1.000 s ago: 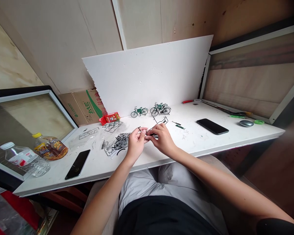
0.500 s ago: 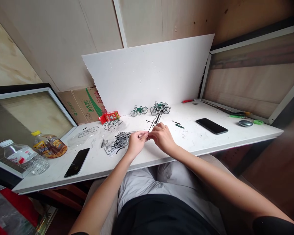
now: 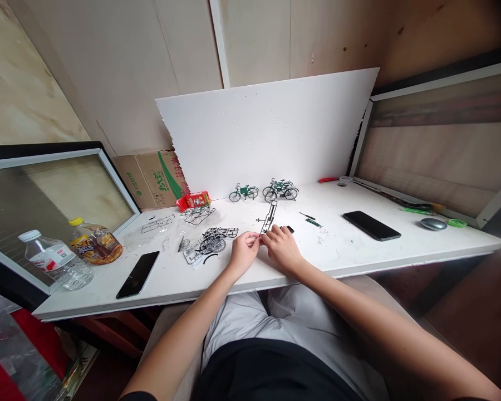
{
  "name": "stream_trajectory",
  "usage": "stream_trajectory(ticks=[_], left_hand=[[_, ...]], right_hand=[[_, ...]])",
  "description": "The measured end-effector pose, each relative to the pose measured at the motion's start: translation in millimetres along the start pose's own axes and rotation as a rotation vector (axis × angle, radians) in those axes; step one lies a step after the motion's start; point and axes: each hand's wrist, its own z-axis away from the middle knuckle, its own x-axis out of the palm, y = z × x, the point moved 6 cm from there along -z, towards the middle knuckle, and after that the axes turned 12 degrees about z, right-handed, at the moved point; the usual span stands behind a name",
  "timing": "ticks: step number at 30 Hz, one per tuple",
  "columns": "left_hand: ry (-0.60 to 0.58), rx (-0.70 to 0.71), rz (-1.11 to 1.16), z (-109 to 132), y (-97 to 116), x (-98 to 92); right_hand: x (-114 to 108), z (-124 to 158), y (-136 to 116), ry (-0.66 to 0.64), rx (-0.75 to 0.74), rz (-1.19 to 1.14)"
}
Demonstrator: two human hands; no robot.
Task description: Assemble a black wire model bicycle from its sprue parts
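Note:
Near the front of the table, my left hand (image 3: 245,249) pinches the lower end of a thin black plastic parts frame (image 3: 271,211). My right hand (image 3: 283,247) is closed on the same end, its fingertips against those of the left. Several small parts stick out from the frame, which points away from me. Just past the right knuckles shows a small dark piece (image 3: 291,229). A green model bicycle (image 3: 244,192) stands behind the hands, beside more model bicycles (image 3: 280,191) close together. Exactly what lies between the fingertips is hidden.
Left of my hands lie black bicycle parts (image 3: 212,243) and another dark frame (image 3: 197,214). Small green pieces (image 3: 313,222) are to the right. Phones (image 3: 137,274) (image 3: 371,225) lie on both sides. Bottles (image 3: 95,243) stand left; a white board (image 3: 267,133) leans behind.
Both hands have come down a little toward the tabletop with the black parts frame, which now slants less. The whole view has shifted slightly, so the scene sits farther right.

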Motion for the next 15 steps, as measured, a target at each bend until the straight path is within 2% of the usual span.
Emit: stream_trajectory(ticks=[3,8,15], left_hand=[[-0.02,-0.039,0.038,-2.0,-10.4,-0.1],[-0.049,-0.126,0.175,-3.6,-20.7,0.3],[-0.032,-0.108,0.226,-4.7,-21.0,0.0]], right_hand=[[4.1,0.5,2.0,-0.014,0.002,-0.032],[6.6,1.4,7.0,0.033,0.042,-0.075],[9.6,2.2,11.7,0.075,0.106,-0.181]])
